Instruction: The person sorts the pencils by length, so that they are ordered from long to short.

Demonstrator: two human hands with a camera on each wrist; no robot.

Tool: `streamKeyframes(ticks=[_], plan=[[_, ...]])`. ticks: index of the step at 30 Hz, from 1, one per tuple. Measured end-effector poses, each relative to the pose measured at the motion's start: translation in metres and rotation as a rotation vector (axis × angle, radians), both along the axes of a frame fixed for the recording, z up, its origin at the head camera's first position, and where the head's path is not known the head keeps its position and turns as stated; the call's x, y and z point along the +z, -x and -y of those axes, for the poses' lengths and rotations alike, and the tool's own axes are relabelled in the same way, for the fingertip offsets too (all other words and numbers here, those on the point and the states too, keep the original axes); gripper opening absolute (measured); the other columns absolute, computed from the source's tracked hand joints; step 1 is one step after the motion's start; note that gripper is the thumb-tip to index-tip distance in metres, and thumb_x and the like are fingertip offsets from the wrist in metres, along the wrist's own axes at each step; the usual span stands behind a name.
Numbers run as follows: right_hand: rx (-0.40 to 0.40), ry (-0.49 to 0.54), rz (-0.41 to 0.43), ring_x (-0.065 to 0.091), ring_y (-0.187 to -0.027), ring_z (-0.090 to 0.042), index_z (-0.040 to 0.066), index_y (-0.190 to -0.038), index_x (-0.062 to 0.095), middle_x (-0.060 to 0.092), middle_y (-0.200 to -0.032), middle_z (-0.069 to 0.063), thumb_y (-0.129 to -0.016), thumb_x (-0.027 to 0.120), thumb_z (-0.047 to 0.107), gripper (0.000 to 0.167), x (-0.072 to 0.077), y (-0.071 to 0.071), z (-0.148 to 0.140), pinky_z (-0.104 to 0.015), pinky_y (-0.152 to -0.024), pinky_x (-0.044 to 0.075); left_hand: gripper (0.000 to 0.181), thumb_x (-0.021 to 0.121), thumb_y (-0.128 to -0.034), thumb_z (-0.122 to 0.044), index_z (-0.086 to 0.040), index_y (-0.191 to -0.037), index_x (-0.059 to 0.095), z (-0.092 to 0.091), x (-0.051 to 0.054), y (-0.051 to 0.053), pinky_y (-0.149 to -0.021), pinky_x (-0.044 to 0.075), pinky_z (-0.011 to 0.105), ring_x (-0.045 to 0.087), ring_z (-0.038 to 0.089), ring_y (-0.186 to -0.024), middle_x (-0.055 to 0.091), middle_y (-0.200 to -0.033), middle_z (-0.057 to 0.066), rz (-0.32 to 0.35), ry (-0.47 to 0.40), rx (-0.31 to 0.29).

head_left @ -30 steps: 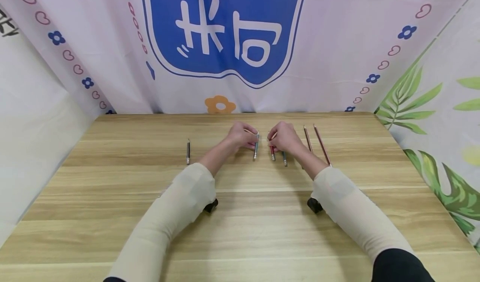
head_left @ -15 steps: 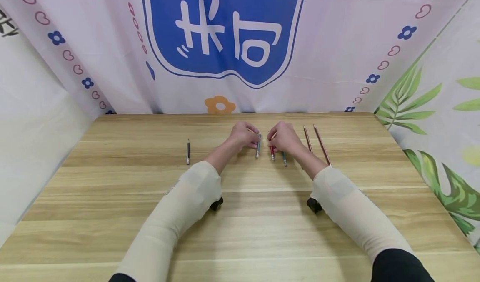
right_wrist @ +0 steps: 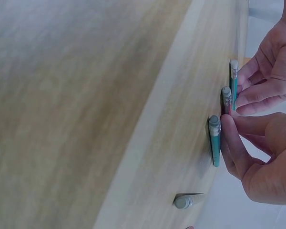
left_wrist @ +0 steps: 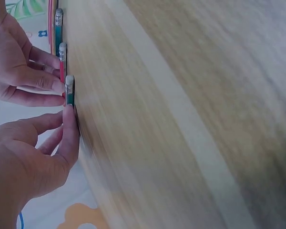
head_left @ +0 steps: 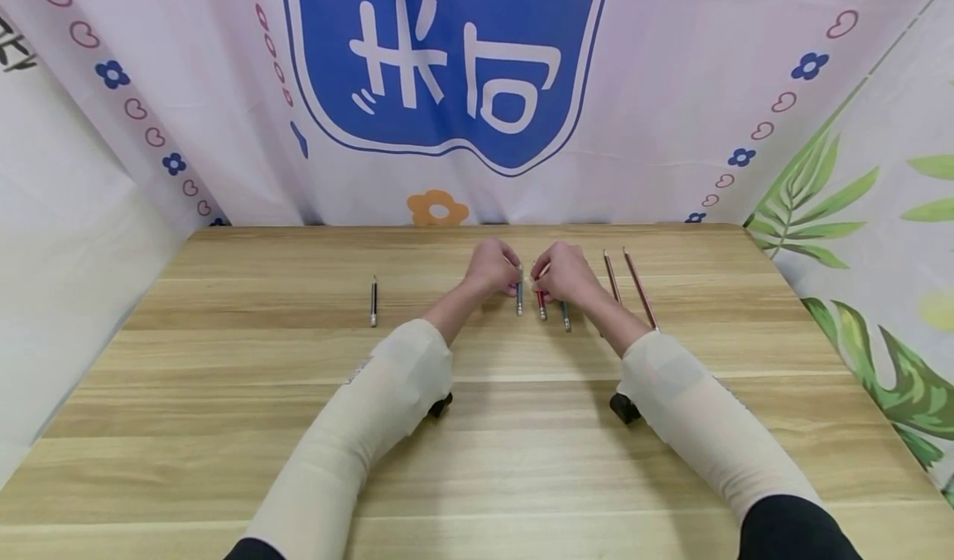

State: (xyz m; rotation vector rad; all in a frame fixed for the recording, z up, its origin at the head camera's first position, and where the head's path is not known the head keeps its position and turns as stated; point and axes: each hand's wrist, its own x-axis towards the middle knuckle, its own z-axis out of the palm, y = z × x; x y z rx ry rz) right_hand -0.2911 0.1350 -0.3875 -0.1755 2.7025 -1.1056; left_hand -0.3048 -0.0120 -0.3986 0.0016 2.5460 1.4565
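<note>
At the far middle of the table, my left hand (head_left: 495, 267) pinches a short teal pencil (head_left: 519, 301) between thumb and fingers, its eraser end toward me. Just right of it, my right hand (head_left: 564, 272) holds a short red pencil (head_left: 542, 305) the same way. The two pencils lie side by side with a small gap. A second teal pencil (right_wrist: 214, 143) rests on the table next to the right hand's fingers. In the left wrist view, eraser tops of the held teal pencil (left_wrist: 70, 93) and the red one stand out; the fingers cover their far parts.
Two longer reddish pencils, one (head_left: 613, 274) partly behind the right forearm and another (head_left: 641, 289), lie to the right. A short black pencil (head_left: 374, 301) lies alone on the left. A printed curtain (head_left: 477, 187) hangs behind the wooden table's (head_left: 522, 461) far edge.
My left hand has slid right with the teal pencil, narrowing the gap to the red pencil, and the teal pencil has turned straighter. My right hand has stayed in place.
</note>
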Motion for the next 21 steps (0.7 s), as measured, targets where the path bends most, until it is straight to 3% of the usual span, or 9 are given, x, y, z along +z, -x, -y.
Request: streamKeyframes(ticks=[6, 21], plan=[[0.0, 0.001, 0.005, 0.069, -0.06, -0.013, -0.008, -0.099, 0.076, 0.076, -0.094, -0.017, -0.088, 0.075, -0.009, 0.012, 0.0018, -0.0013, 0.0009, -0.024, -0.058, 0.064, 0.018, 0.07, -0.0875, 0.015, 0.01, -0.104, 0.072, 0.0013, -0.0003, 0.0001, -0.052, 0.062, 0.022, 0.062, 0.014, -0.052, 0.067, -0.079, 0.014, 0.007, 0.001, -0.027], [-0.002, -0.007, 0.003, 0.07, -0.063, -0.015, -0.007, -0.101, 0.077, 0.076, -0.098, -0.02, -0.088, 0.075, -0.009, 0.014, -0.0004, -0.0005, 0.0005, -0.028, -0.062, 0.066, 0.023, 0.07, -0.089, 0.014, 0.011, -0.112, 0.071, 0.0093, -0.0012, -0.0053, -0.063, 0.066, 0.026, 0.066, 0.017, -0.061, 0.073, -0.102, 0.025, 0.019, -0.099, -0.091]])
